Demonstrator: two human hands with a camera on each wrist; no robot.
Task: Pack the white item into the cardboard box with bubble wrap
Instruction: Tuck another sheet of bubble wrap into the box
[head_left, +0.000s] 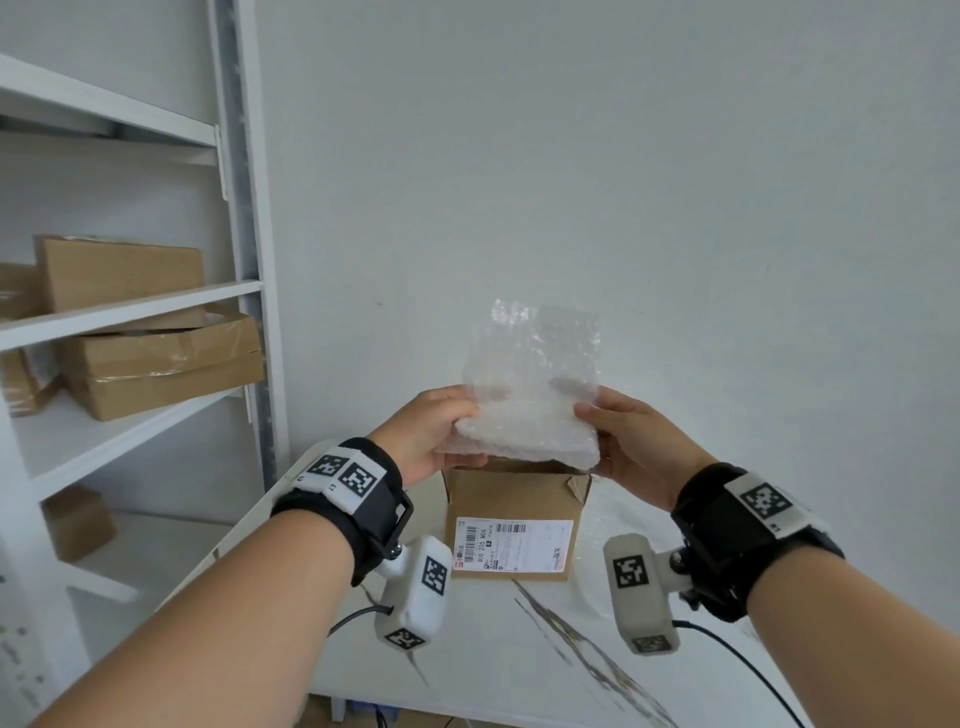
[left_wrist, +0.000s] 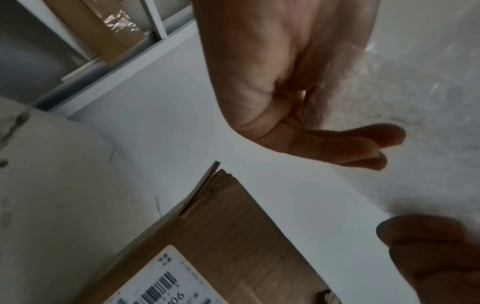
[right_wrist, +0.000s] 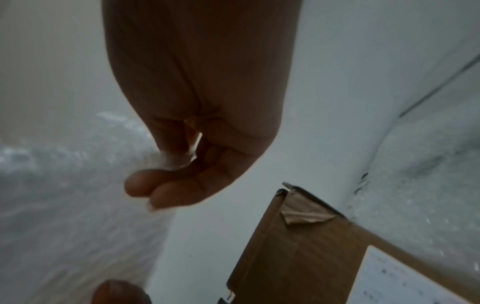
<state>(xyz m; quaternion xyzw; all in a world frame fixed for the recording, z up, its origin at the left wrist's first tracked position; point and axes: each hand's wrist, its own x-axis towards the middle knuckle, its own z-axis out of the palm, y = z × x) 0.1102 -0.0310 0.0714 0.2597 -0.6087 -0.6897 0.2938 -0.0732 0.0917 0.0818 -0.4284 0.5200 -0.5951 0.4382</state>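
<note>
A bundle of clear bubble wrap (head_left: 524, 415) hangs just above the open cardboard box (head_left: 511, 499), with a loose flap of wrap standing up behind it. Whether the white item lies inside the wrap I cannot tell. My left hand (head_left: 436, 436) grips the bundle's left end, thumb on top and fingers (left_wrist: 345, 142) underneath. My right hand (head_left: 628, 441) grips the right end the same way, its fingers (right_wrist: 166, 185) under the wrap (right_wrist: 64, 185). The box carries a white shipping label (head_left: 511, 543) on its near side and stands on the table; it also shows as a cardboard corner (left_wrist: 228, 236) in the left wrist view.
A white shelf unit (head_left: 130, 312) at the left holds several taped cardboard boxes (head_left: 161, 358). The white marbled table (head_left: 519, 649) runs up to a plain wall. More bubble wrap (right_wrist: 428, 195) lies on the table right of the box. Black cables (head_left: 737, 660) trail from the wrist cameras.
</note>
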